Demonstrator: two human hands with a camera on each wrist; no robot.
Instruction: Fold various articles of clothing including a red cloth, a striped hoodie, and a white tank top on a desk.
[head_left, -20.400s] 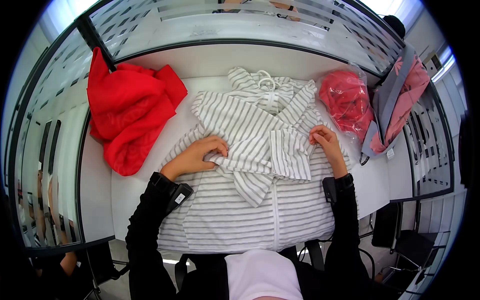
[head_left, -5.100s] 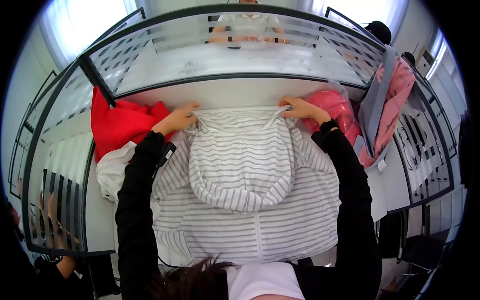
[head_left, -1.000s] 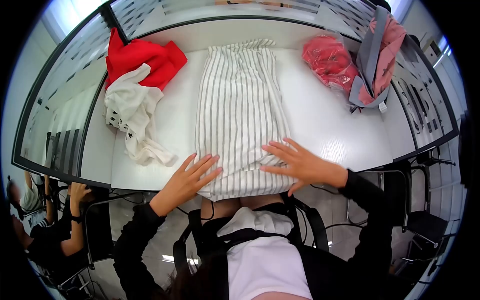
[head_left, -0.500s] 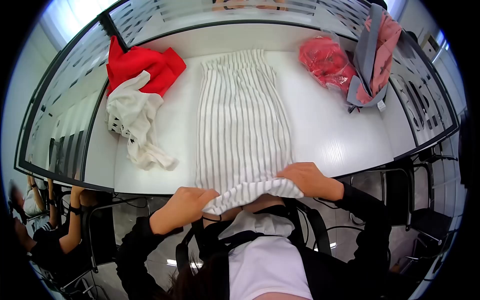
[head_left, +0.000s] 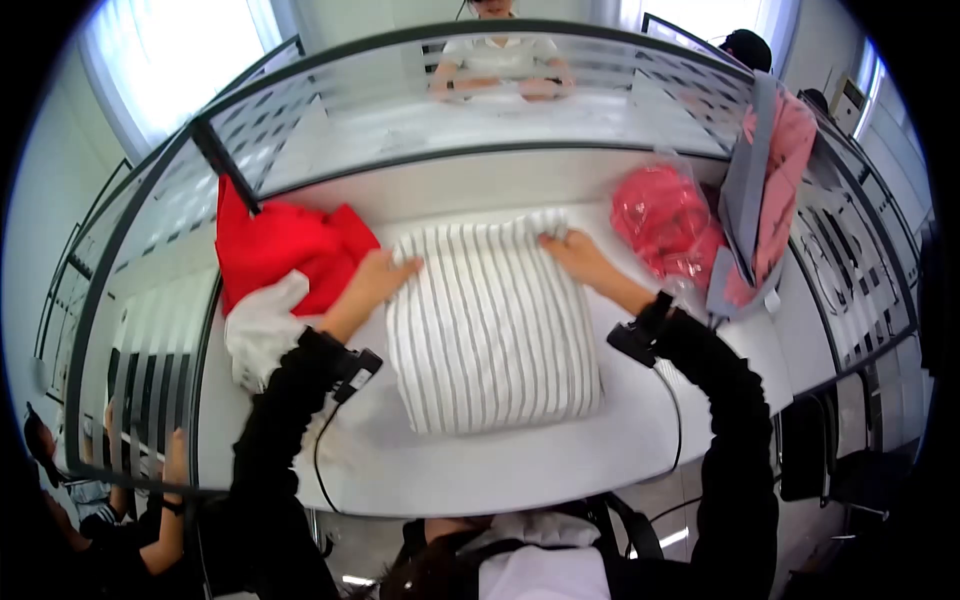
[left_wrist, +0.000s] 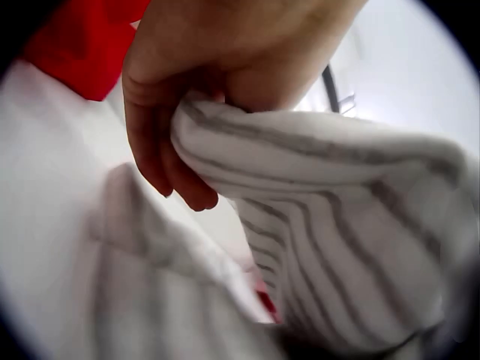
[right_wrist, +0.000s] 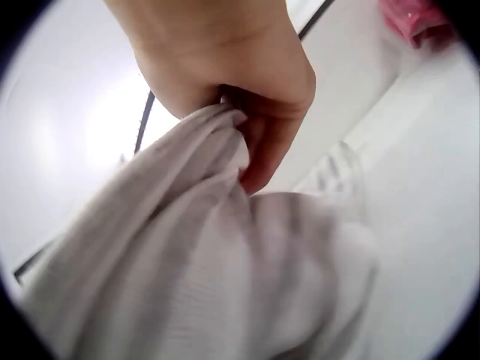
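Note:
A white hooded jacket with grey stripes [head_left: 490, 335] lies on the white table as a folded, roughly square bundle. My left hand [head_left: 368, 290] pinches its far left corner between thumb and fingers. On the far right corner, my right hand [head_left: 592, 268] grips the cloth in the same way. Close up in the left wrist view, the thumb and curled fingers [left_wrist: 184, 169] hold a rolled edge of the striped fabric, lifted off the layer below. The right wrist view shows gathered cloth [right_wrist: 187, 247] pinched under the fingers, partly blurred. The hood and zip are hidden inside the folds.
A red garment [head_left: 290, 255] and a white one [head_left: 260, 335] lie at the left. A pink item in a clear plastic bag [head_left: 660, 220] and a pink-grey bag [head_left: 765, 190] stand at the right. A frosted partition [head_left: 480, 110] rises behind the table [head_left: 480, 480].
Both hands have carried the jacket's near end up to the far end, halving the long strip. Earlier it lay spread out, hood and sleeves showing; a white garment has since appeared at the left.

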